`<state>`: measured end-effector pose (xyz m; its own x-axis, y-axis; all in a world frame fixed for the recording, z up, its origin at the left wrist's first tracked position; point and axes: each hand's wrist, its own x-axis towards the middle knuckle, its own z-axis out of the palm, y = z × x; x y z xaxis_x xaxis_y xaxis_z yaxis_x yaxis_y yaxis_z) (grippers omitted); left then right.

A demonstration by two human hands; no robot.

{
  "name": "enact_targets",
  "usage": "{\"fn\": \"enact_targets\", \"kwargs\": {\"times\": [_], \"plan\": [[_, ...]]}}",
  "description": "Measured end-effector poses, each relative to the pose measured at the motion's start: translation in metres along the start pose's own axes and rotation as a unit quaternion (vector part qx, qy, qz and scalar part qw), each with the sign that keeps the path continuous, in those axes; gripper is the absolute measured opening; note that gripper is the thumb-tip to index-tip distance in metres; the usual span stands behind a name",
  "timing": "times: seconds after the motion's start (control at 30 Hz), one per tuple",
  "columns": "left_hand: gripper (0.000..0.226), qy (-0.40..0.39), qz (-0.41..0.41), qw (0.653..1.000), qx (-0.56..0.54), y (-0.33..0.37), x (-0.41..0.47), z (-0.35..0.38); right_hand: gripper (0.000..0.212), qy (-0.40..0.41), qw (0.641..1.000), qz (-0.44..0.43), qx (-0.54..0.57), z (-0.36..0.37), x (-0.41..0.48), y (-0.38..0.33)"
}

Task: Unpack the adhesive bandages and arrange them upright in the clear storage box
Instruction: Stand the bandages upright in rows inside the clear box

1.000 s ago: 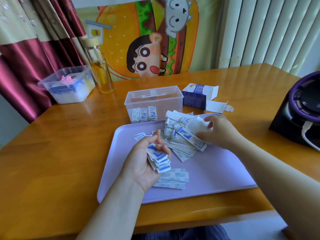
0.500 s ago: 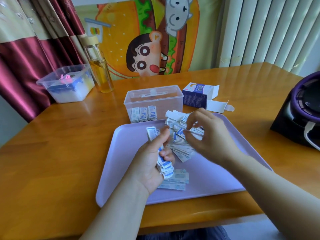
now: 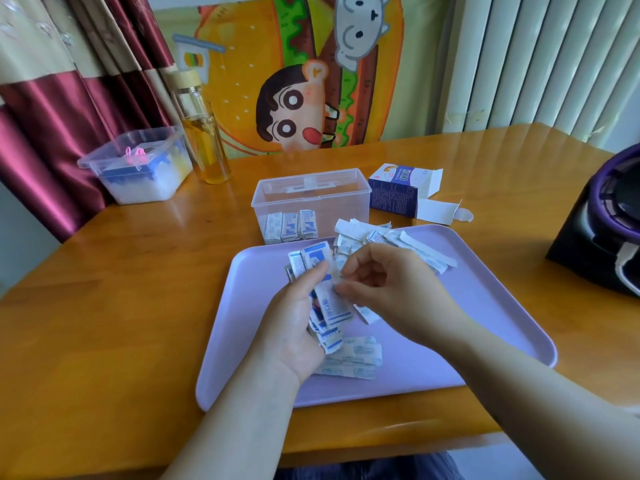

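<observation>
My left hand (image 3: 294, 327) grips a fanned stack of blue-and-white wrapped bandages (image 3: 327, 306) above the lilac tray (image 3: 485, 306). My right hand (image 3: 391, 289) meets it from the right, thumb and forefinger pinching a bandage at the stack's edge. A loose pile of bandages (image 3: 398, 240) lies at the tray's far edge, and a few flat ones (image 3: 356, 358) lie under my left hand. Behind the tray stands the clear storage box (image 3: 311, 199), with three bundles of bandages (image 3: 291, 228) upright against its front wall.
An opened blue bandage carton (image 3: 394, 192) with torn flaps lies right of the box. A glass bottle of yellow liquid (image 3: 204, 140) and a lidded plastic tub (image 3: 138, 171) stand at the back left. A black and purple appliance (image 3: 602, 226) sits at the right edge.
My right hand left the pile and came to the stack in my left hand with a bandage. My left hand rose and tilted the stack more upright.
</observation>
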<state>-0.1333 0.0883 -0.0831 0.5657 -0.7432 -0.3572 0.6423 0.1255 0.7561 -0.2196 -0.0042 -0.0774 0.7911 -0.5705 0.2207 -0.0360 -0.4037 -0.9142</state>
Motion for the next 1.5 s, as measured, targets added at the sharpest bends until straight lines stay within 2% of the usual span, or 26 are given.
{"fn": "enact_targets", "kwargs": {"times": [0.1,0.2,0.27,0.33,0.37,0.5,0.67,0.8,1.0,1.1,1.2,1.3,1.37,1.43,1.5], "plan": [[0.019,0.007,0.003,1.0,0.01,-0.003,-0.001,0.003,0.013,-0.027,0.997,0.026,0.074,0.008,-0.004,-0.002],[0.013,0.022,-0.013,0.997,-0.069,-0.003,0.0,0.003,0.008,-0.015,0.997,0.033,0.067,0.005,-0.002,0.001],[0.012,0.018,-0.028,0.99,-0.136,0.001,0.001,-0.002,0.006,0.053,0.997,0.029,-0.041,-0.01,0.008,0.015],[0.009,0.019,-0.036,0.982,-0.183,0.005,0.002,-0.007,0.012,0.117,0.973,0.027,-0.197,-0.029,0.017,0.03],[0.008,0.021,-0.034,0.981,-0.191,0.007,0.002,-0.009,0.018,0.119,0.961,0.033,-0.248,-0.038,0.021,0.037],[0.01,0.021,-0.025,0.979,-0.202,0.011,0.002,-0.013,0.041,0.016,0.941,0.106,-0.322,-0.049,0.024,0.052],[0.017,0.029,-0.019,0.978,-0.203,0.012,0.002,-0.018,0.035,-0.025,0.929,0.136,-0.344,-0.046,0.031,0.056],[0.018,0.034,-0.021,0.978,-0.202,0.014,0.002,-0.02,0.029,-0.064,0.929,0.149,-0.332,-0.048,0.037,0.053],[0.017,0.023,-0.031,0.978,-0.203,0.013,0.004,-0.018,0.021,-0.077,0.943,0.184,-0.268,-0.06,0.034,0.045],[0.017,0.022,-0.037,0.978,-0.204,0.013,0.004,-0.017,0.029,-0.05,0.952,0.203,-0.224,-0.068,0.032,0.045],[0.016,0.024,-0.037,0.979,-0.2,0.013,0.004,-0.017,0.021,-0.014,0.963,0.201,-0.176,-0.075,0.03,0.044],[0.015,0.024,-0.04,0.98,-0.196,0.011,0.005,-0.016,0.022,0.014,0.965,0.175,-0.197,-0.079,0.029,0.043],[0.014,0.021,-0.042,0.981,-0.19,0.011,0.005,-0.015,0.016,0.037,0.967,0.162,-0.194,-0.082,0.029,0.044],[0.014,0.019,-0.044,0.981,-0.187,0.01,0.007,-0.014,0.01,0.059,0.975,0.161,-0.138,-0.083,0.028,0.045],[0.015,0.013,-0.044,0.984,-0.175,0.009,0.008,-0.012,0.013,0.051,0.984,0.168,-0.037,-0.081,0.025,0.042]]}}
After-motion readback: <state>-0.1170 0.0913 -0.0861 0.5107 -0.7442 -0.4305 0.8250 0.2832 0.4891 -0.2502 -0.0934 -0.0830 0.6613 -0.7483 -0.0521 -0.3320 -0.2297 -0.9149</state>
